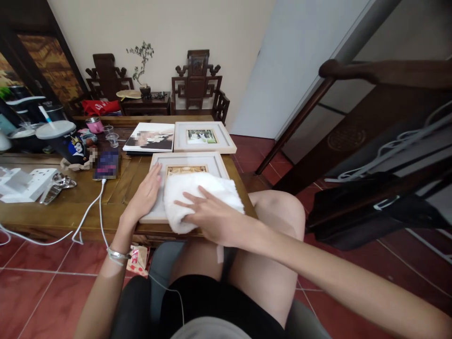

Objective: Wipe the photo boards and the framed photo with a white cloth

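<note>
A white-framed picture lies flat at the near edge of the wooden table. My left hand rests flat on the frame's left border, fingers stretched out. My right hand presses a folded white cloth down on the frame's glass, fingers spread over the cloth. The cloth hides most of the picture inside the frame.
Farther back lie a second white frame and a photo print. A phone with a white cable, a power strip, cups and a pot crowd the left side. A dark wooden stair rail stands at right.
</note>
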{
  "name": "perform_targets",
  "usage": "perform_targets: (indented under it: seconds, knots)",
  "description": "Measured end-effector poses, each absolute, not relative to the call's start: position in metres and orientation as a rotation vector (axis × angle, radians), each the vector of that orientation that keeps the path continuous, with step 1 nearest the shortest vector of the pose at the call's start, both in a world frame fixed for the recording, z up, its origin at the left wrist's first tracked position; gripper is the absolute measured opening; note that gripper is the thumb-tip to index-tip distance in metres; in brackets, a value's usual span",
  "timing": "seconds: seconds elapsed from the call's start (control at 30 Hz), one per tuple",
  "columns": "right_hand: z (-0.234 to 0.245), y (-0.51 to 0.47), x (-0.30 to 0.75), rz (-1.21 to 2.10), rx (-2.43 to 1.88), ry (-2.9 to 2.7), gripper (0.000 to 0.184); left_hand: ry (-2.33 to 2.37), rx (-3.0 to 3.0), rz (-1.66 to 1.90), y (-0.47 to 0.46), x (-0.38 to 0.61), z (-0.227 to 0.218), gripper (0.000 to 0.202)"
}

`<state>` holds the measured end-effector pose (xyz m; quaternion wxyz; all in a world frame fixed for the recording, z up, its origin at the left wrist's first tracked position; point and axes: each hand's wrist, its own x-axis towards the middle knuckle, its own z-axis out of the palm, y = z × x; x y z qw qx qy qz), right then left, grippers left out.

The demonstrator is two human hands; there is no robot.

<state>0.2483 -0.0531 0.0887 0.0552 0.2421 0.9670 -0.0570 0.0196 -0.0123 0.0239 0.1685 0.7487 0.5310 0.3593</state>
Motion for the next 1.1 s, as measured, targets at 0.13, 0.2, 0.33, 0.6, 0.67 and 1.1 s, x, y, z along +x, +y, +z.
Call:
perform_targets:
  seconds: [0.13, 0.2, 0.33, 0.6, 0.67, 1.1]
  knots:
    - [0.066, -0.033, 0.212, 0.031, 0.665, 3.057, 0.048, 1.491, 2.086, 0.992, -0.014, 0.018, 0.023, 0.067]
    - [0.061, -0.017, 0.2, 0.152, 0.709, 3.075, 0.043, 1.501, 2.07, 0.991, -0.014, 0.016, 0.022, 0.067]
    - [0.062, 0.025, 0.192, 0.283, 0.887, 3.012, 0.042, 1.556, 2.096, 0.976, -0.011, 0.014, 0.02, 0.064]
    - [0.078, 0.076, 0.167, 0.199, 1.026, 3.134, 0.051, 1.554, 2.255, 0.97, -0.008, 0.013, 0.02, 0.038]
    - [0.075, 0.076, 0.157, 0.094, 0.951, 3.088, 0.048, 1.51, 2.283, 0.97, -0.009, 0.013, 0.022, 0.038]
    - [0.074, 0.087, 0.22, 0.226, 1.192, 2.787, 0.039, 1.427, 2.272, 1.012, -0.009, 0.014, 0.02, 0.05]
